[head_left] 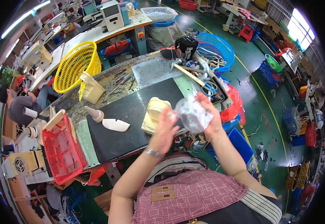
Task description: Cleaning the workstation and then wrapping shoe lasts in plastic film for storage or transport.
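My right hand (213, 117) is closed around a crumpled piece of clear plastic (193, 115), which bulges out toward the left. Just left of the plastic is my left hand (163, 132), its fingers stretched and apart, slightly blurred; nothing shows in its grip. Partly behind that hand sits a cream-coloured moulded block (155, 108) on the black mat (121, 108). Farther left on the mat lie a white sole-shaped piece (116, 125) and a beige cone-shaped piece (94, 114).
A hammer (188, 74) and blue-handled scissors (210, 87) lie at the bench's right end. Hand tools (123, 78) lie farther back. A red basket (63, 149) and yellow basket (78, 67) stand left, a blue basket (216, 50) right. A person (22, 108) sits at far left.
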Tool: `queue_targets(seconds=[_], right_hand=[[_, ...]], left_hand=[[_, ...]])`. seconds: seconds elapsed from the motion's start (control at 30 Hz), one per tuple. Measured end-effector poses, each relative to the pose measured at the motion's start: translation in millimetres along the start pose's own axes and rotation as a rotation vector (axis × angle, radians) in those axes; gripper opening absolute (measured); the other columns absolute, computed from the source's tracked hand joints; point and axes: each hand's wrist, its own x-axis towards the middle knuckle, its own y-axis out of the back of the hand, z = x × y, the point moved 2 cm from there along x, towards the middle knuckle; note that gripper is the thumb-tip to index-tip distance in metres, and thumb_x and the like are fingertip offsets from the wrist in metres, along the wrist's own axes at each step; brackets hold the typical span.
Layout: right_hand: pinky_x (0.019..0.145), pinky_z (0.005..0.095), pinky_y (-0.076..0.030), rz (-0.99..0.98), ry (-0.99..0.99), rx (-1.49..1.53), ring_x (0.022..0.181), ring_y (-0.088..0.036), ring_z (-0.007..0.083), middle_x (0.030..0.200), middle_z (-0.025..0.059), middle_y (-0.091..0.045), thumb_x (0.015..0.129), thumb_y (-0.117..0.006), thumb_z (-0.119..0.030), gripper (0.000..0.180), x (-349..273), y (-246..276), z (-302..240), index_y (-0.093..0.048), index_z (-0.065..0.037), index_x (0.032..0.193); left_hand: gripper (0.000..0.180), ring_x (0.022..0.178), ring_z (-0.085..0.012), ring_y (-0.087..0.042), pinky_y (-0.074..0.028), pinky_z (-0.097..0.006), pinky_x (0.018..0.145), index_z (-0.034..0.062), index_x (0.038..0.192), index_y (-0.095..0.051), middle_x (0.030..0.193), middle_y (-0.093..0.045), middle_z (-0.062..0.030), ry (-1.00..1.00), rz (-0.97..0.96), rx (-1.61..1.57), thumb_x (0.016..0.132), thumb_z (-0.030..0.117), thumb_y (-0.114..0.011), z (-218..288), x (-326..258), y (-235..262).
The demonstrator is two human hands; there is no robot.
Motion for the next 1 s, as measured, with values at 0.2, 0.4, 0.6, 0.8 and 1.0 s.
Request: queue_targets(seconds=[0.2, 0.4, 0.6, 0.8, 1.0], right_hand=[[0.073, 0.0241, -0.045, 0.059, 0.179, -0.376, 0.081, -0.056, 0.0126, 0.091, 0.0056, -0.058, 0.083, -0.056, -0.025, 0.031, -28.9, -28.8, 38.7, -0.051, -0.002, 0.104], [0.036, 0.0218, -0.029, 0.360, -0.137, 0.081, 0.037, -0.033, 0.0080, 0.045, -0.0043, -0.037, 0.086, -0.047, -0.042, 0.044, -34.6, -1.8, 32.9, -0.039, -0.016, 0.051], [0.034, 0.0243, -0.024, 0.365, -0.047, -0.030, 0.036, -0.027, 0.0080, 0.046, -0.0045, -0.035, 0.086, -0.048, -0.041, 0.042, -17.0, 9.1, 43.5, -0.040, -0.017, 0.053], [0.035, 0.0256, -0.032, 0.378, 0.040, -0.124, 0.038, -0.036, 0.0111, 0.049, -0.0038, -0.039, 0.087, -0.045, -0.042, 0.039, 15.8, 38.5, 16.9, -0.040, -0.018, 0.057], [0.067, 0.0306, -0.044, 0.309, 0.568, -1.426, 0.072, -0.056, 0.0180, 0.077, 0.0066, -0.059, 0.084, -0.052, -0.029, 0.027, 76.1, 49.8, -34.6, -0.057, -0.003, 0.087]], left_hand=[[0.025, 0.083, -0.0283, -0.060, -0.046, -0.039, 0.070, 0.0090, 0.101, -0.052, 0.084, -0.061, -0.0174, -0.450, 0.242, 0.859, 0.077, 0.018, -0.056, -63.2, 26.1, -24.9], [0.021, 0.060, -0.0363, -0.059, -0.046, -0.045, 0.055, 0.0045, 0.078, -0.050, 0.064, -0.059, -0.0191, -0.390, 0.001, 1.532, 0.074, 0.025, -0.053, -45.8, 2.2, -27.2], [0.015, 0.048, -0.0289, -0.058, -0.046, -0.041, 0.045, 0.0061, 0.070, -0.052, 0.053, -0.056, -0.0151, -0.454, 0.065, 1.758, 0.074, 0.020, -0.053, -45.2, -25.2, -5.9], [0.009, 0.058, -0.0290, -0.058, -0.046, -0.037, 0.050, 0.0066, 0.085, -0.055, 0.067, -0.059, -0.0118, -0.550, -0.128, 1.426, 0.076, 0.011, -0.053, -37.3, -44.2, 27.4], [0.053, 0.071, -0.0328, -0.058, -0.046, -0.042, 0.064, 0.0143, 0.125, -0.035, 0.088, -0.056, -0.0125, -0.575, 0.266, 1.461, 0.074, 0.007, -0.047, -6.7, -33.9, 81.6]])
